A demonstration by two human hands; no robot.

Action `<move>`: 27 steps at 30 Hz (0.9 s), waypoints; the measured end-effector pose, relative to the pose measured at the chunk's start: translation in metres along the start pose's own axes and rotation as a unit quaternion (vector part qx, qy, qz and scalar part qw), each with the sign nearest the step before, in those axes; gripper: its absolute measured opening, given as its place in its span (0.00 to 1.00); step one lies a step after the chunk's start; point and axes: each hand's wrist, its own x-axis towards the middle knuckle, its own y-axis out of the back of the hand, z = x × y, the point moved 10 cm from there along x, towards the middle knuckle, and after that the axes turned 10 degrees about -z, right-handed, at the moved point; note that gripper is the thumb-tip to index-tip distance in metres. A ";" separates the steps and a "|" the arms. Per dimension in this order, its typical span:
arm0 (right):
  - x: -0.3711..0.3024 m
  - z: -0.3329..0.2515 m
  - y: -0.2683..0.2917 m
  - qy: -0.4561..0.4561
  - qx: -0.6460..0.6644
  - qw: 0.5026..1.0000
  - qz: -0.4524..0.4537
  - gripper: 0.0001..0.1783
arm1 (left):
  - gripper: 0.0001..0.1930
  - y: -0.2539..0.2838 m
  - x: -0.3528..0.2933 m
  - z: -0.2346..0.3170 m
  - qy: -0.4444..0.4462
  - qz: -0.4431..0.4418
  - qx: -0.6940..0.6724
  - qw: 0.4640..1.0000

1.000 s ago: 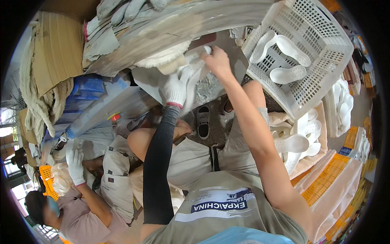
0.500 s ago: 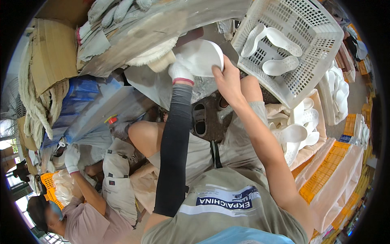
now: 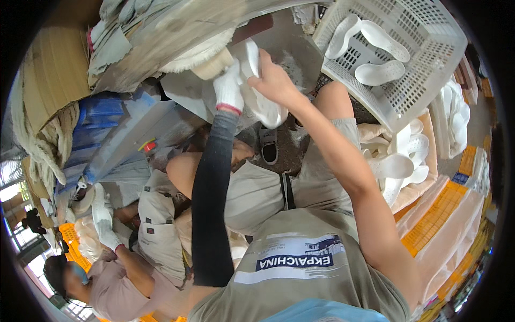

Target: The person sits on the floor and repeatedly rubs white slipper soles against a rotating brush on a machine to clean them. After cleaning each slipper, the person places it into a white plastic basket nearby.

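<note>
My bare right hand (image 3: 272,80) is closed on the edge of a white shoe sole (image 3: 264,107), which it holds tilted almost upright, one end up and the other toward my knees. My left hand (image 3: 229,88), in a white knit glove with a pink cuff, is just left of the sole. Its fingers point away from me, stretched out and slightly blurred; whether they touch the sole I cannot make out. Beyond the glove is a pale fluffy wheel (image 3: 199,49) with a cream-coloured hub (image 3: 213,64).
A white perforated basket (image 3: 394,115) at the upper right holds several white soles (image 3: 380,73). More soles (image 3: 391,167) fill a cloth-lined container by my right knee. At the lower left sits a co-worker (image 3: 120,282) with a gloved hand. Orange crates (image 3: 434,217) stand far right.
The sole has been turned from lying broad side up to nearly on edge. My left hand has come off its left end and moved slightly left; my right hand has moved left with the sole.
</note>
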 end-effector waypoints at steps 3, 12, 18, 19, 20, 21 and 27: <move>-0.042 -0.025 0.021 -0.016 -0.124 0.992 -0.026 0.26 | 0.16 -0.020 -0.003 -0.026 0.091 -0.021 -0.086 0.992; -0.184 -0.027 -0.005 0.185 -0.436 0.878 -0.063 0.35 | 0.26 -0.023 -0.024 -0.088 0.064 -0.138 0.342 0.927; -0.095 -0.105 -0.021 0.053 -0.102 0.992 -0.047 0.25 | 0.25 0.057 0.036 -0.093 0.026 -0.029 -0.426 0.904; -0.077 -0.106 -0.030 -0.017 -0.159 0.985 -0.062 0.24 | 0.25 0.061 0.042 -0.094 0.012 -0.004 -0.403 0.915; -0.068 -0.123 -0.029 0.015 -0.135 0.990 -0.034 0.23 | 0.24 0.058 0.041 -0.095 -0.001 0.015 -0.352 0.936; -0.062 -0.128 -0.029 0.002 -0.090 0.995 -0.033 0.23 | 0.24 0.049 0.043 -0.094 -0.017 0.010 -0.340 0.940; -0.094 -0.094 -0.008 0.054 -0.270 0.961 -0.022 0.24 | 0.22 -0.014 0.008 -0.071 -0.048 -0.101 -0.333 0.936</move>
